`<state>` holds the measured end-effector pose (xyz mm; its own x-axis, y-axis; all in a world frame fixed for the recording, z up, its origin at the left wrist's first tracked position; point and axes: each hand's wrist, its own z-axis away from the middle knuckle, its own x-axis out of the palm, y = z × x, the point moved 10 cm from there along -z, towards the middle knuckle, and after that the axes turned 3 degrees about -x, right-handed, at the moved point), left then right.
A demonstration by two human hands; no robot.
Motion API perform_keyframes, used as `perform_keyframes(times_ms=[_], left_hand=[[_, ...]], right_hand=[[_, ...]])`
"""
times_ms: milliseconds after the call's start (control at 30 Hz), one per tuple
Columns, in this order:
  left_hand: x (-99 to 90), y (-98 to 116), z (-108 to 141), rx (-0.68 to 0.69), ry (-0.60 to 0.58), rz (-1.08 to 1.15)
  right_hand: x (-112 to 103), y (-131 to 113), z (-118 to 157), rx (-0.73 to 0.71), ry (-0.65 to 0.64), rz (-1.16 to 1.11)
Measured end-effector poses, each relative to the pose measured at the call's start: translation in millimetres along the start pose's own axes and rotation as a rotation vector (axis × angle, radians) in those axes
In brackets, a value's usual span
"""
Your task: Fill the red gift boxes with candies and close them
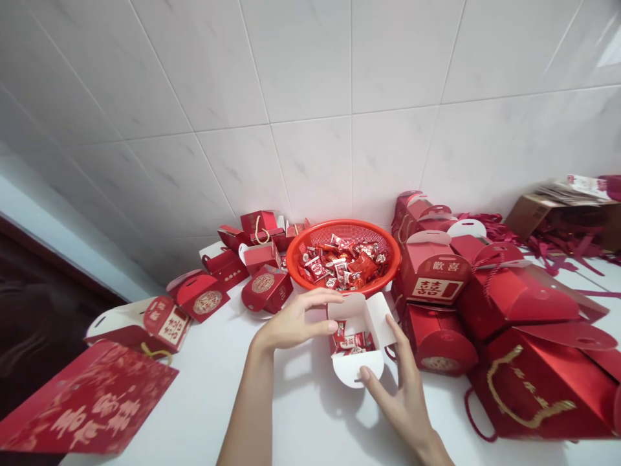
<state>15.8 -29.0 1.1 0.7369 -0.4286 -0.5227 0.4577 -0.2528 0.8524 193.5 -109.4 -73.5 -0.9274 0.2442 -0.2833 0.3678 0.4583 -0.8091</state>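
Note:
A small open gift box [359, 317], white inside with its flaps spread, sits in front of me. Several red-wrapped candies [353, 341] lie in it. My left hand [298, 320] grips the box's left side, its thumb at the left edge and its fingers along the back. On the other side, my right hand [398, 382] holds the box with its thumb on the rounded front flap and fingers on the right flap. Just behind the box stands a red plastic basket [295, 266] filled with wrapped candies [342, 262].
Several red gift boxes [266, 288] stand to the left, beside a flat red bag [92, 401]. Larger closed red boxes [548, 382] crowd the right side. Red ribbons [485, 230] and a cardboard box [533, 213] lie at the far right. A tiled wall [310, 155] rises behind.

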Motion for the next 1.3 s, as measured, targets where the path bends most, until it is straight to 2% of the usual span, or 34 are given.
perform_keyframes(times_ms=[100, 233, 367, 600, 700, 833, 1100, 1300], left_hand=[[6.6, -7.3, 2.5, -0.008, -0.020, 0.113], [8.3, -19.0, 0.5, -0.076, 0.082, 0.124], [14.5, -17.0, -1.2, -0.047, 0.139, 0.089], [18.0, -14.4, 4.3, 0.010, 0.227, 0.106], [25.4, -14.9, 4.0, 0.029, 0.192, 0.084], [34.8, -17.7, 2.3, 0.042, 0.148, 0.066], [33.0, -29.0, 5.1, -0.015, 0.214, 0.095], [31.7, -23.2, 5.5, 0.014, 0.243, 0.056]], right_hand=[[-4.3, -3.1, 0.8, -0.030, 0.048, -0.020], [1.4, -11.4, -1.1, -0.095, -0.012, -0.061], [7.8, -16.0, -3.2, -0.132, -0.084, -0.079], [5.7, -21.5, -5.7, -0.197, -0.081, -0.045], [6.8, -24.6, -6.7, -0.216, -0.085, -0.033], [8.0, -25.1, -7.5, -0.215, -0.087, -0.033], [8.6, -21.2, -6.8, -0.196, -0.105, -0.037], [8.2, -2.8, -3.8, -0.090, -0.037, -0.098]])
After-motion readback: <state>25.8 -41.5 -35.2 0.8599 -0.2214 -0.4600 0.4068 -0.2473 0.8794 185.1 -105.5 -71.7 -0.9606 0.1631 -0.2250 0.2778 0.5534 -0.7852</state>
